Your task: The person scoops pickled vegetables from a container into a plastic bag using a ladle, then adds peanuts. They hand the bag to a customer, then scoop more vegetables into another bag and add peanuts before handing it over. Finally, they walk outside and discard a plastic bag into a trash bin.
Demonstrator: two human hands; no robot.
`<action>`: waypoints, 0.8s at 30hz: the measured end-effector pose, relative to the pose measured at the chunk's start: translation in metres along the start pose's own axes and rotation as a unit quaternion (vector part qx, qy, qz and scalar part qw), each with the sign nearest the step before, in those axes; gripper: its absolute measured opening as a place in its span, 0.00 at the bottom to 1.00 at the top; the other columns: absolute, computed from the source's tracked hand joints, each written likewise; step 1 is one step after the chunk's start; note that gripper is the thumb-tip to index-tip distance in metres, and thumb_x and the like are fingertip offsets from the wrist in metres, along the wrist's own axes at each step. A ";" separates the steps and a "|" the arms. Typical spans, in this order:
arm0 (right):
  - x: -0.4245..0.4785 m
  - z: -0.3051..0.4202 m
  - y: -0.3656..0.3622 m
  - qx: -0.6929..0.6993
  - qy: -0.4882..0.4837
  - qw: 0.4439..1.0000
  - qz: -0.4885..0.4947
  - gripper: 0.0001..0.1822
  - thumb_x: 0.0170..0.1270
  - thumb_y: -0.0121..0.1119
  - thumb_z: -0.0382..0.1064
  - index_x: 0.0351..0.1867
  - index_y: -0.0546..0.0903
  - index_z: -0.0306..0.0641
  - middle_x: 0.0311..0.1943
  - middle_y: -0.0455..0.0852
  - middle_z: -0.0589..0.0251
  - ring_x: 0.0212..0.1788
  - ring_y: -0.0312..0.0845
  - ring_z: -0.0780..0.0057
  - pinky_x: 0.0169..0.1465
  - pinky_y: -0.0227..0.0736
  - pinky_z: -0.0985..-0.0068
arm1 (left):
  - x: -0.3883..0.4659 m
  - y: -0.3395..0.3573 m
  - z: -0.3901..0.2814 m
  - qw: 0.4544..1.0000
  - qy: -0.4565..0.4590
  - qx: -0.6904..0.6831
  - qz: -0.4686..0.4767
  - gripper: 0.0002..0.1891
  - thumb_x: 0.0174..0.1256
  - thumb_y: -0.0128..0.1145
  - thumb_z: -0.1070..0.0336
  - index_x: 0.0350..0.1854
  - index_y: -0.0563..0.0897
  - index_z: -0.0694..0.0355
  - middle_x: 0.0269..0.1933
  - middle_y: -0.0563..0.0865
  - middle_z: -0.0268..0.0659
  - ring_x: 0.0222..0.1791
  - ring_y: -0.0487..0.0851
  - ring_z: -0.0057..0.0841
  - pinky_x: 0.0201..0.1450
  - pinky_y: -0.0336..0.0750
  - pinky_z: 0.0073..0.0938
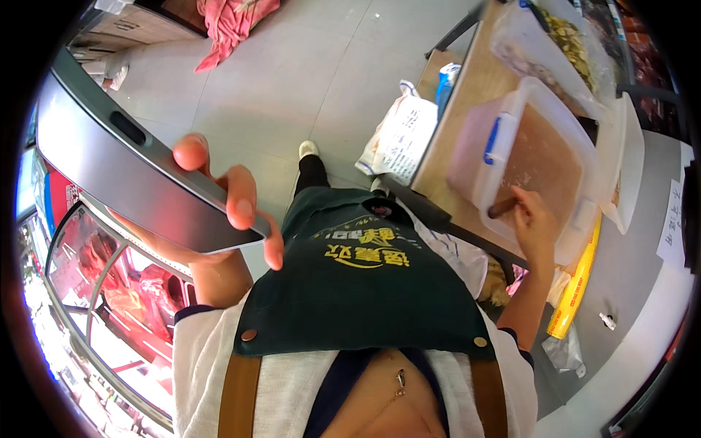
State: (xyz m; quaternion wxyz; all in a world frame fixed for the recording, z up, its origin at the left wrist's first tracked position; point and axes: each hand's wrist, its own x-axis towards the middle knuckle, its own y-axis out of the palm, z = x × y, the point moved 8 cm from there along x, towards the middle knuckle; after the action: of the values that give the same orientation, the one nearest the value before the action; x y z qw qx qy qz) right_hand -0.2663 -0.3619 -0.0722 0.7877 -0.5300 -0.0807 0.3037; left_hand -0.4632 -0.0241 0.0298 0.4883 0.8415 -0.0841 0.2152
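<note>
My left hand grips a smartphone close to the camera, fingers around its edge; the screen side is turned out of view. At the right, my right hand holds a short dark-brown handle or stick over the rim of a translucent plastic tub. Brown, fine-looking contents fill part of this tub, and a blue latch sits on its side. The far end of the brown piece and how deep my fingers reach cannot be made out. A dark green apron covers my front.
The tub stands on a wooden shelf with a dark metal frame. Beyond it is a clear bag of greenish food. A white printed bag leans by the shelf. A yellow film box lies nearby. At left is a lit glass meat display.
</note>
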 end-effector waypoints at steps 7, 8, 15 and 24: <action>0.052 0.051 -0.026 -0.042 0.151 0.983 -0.093 0.14 0.59 0.53 0.31 0.48 0.79 0.39 0.41 0.83 0.59 0.40 0.79 0.73 0.40 0.73 0.78 | 0.004 -0.088 -0.110 0.997 -0.021 0.077 -0.022 0.27 0.65 0.41 0.44 0.62 0.64 0.52 0.62 0.61 0.35 0.48 0.70 0.41 0.37 0.74 0.63; 0.060 0.065 -0.021 -0.019 0.150 0.985 -0.079 0.15 0.59 0.53 0.32 0.48 0.79 0.39 0.41 0.83 0.57 0.40 0.79 0.70 0.41 0.73 0.76 | 0.007 -0.098 -0.123 0.995 -0.023 0.090 -0.026 0.27 0.65 0.41 0.44 0.61 0.65 0.53 0.62 0.61 0.35 0.47 0.70 0.41 0.36 0.75 0.62; 0.137 0.114 -0.046 -0.043 0.087 0.989 -0.116 0.14 0.56 0.56 0.35 0.45 0.80 0.37 0.36 0.84 0.58 0.36 0.79 0.73 0.40 0.74 0.76 | 0.009 -0.134 -0.175 0.986 0.049 0.131 -0.092 0.30 0.64 0.42 0.42 0.65 0.57 0.50 0.58 0.62 0.39 0.44 0.69 0.38 0.26 0.77 0.54; 0.176 -0.095 -0.118 -0.005 0.317 0.913 -0.258 0.15 0.52 0.59 0.45 0.38 0.83 0.39 0.30 0.85 0.59 0.31 0.79 0.72 0.37 0.73 0.75 | 0.106 -0.185 -0.157 0.990 0.005 0.117 -0.084 0.30 0.65 0.38 0.41 0.65 0.54 0.52 0.59 0.61 0.40 0.45 0.70 0.40 0.26 0.79 0.57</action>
State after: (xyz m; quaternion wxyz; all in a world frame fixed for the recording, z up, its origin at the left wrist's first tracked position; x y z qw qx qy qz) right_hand -0.0356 -0.3672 -0.0422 0.8203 -0.5628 0.0379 -0.0945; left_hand -0.3471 0.2122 -0.0009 0.4035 0.8958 0.0155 0.1858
